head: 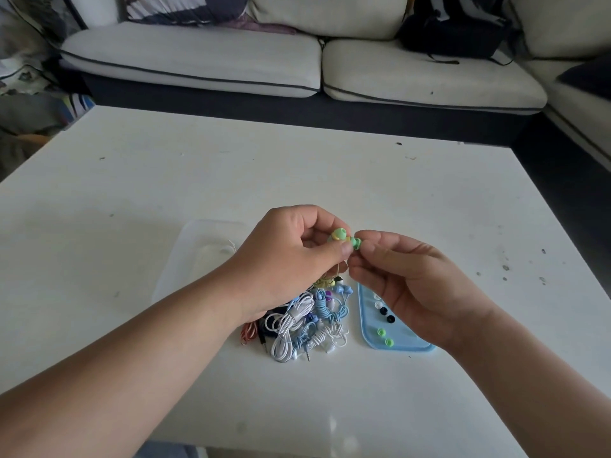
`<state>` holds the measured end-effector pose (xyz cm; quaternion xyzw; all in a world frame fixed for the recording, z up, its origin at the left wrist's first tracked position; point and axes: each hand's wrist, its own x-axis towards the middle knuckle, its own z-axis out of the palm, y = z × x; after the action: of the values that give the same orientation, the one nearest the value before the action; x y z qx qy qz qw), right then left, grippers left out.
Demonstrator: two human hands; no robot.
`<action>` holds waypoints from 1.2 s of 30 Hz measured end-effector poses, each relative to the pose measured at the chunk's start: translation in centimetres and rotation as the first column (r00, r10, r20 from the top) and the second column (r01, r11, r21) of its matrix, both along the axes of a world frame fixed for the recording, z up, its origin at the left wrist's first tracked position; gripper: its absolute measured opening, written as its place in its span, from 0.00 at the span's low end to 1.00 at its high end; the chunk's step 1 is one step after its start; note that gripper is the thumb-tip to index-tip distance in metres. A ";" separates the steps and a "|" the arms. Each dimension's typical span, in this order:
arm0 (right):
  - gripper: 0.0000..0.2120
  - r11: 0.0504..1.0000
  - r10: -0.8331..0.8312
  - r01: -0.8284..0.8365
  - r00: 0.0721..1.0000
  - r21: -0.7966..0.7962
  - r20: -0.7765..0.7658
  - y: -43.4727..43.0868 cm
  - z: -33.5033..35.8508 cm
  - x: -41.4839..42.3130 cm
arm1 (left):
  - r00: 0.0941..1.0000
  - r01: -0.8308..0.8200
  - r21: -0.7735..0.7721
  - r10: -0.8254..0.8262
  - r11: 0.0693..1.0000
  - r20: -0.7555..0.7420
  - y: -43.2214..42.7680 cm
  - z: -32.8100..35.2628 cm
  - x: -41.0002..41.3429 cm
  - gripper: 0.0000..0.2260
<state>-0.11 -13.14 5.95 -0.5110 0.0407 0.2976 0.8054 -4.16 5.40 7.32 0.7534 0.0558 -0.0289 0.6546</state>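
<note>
White table [132,200] fills most of the view, and a pale sofa [198,57] with a black bag [453,34] on it stands behind. Two bare hands meet above the middle of the table. The left hand [284,259] is curled up, and it holds a little green earbud [339,234] between its thumb [340,251] and its bent fingers. The earbud sticks out just past the thumb, up at the top of the hand. The right hand [406,279] comes in from the other side with its fingers curled too. Its fingertips [363,234] pinch a small green ear tip [356,242], which sits right at the end of the earbud and touches it. So the ear tip is in the tiny space where both hands come together, with a finger above it and a finger below it. A thin wire hangs down from the left hand. Under the hands lies a pile of earphones [304,322] with white, blue and red wires all wound up. Just beside the pile, under the right hand, lies a blue tray [406,342]. On it sit more little tips: white ones [377,300], black ones [386,315] and green ones [385,337]. A clear plastic lid [195,252] lies on the table behind the left arm.
</note>
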 end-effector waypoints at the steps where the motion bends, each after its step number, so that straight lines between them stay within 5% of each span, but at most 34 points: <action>1: 0.11 1.000 -0.010 0.010 1.000 0.004 -0.006 0.0 0.0 0.0 | 1.000 0.005 0.001 -0.005 1.000 0.006 -0.1 0.0 0.0 0.04; 5: 0.04 1.000 -0.005 0.006 1.000 0.017 -0.007 0.0 0.1 0.0 | 0.999 0.017 0.025 -0.018 1.000 0.040 0.1 -0.1 0.1 0.04; 17: 0.08 0.992 0.119 -0.121 0.990 0.022 0.072 0.0 0.1 -0.2 | 0.999 0.002 0.005 -0.002 1.000 0.034 -0.2 -0.5 0.1 0.04; 36: 0.05 0.973 -0.160 0.195 0.955 -0.123 0.250 2.1 -0.8 -1.7 | 0.985 -0.164 -0.082 0.168 0.983 0.040 -1.4 -1.5 0.5 0.02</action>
<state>-1.78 -11.07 5.20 -0.5950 0.0116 0.1565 0.7882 -3.70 4.00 5.79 0.7202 0.1017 0.0413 0.6851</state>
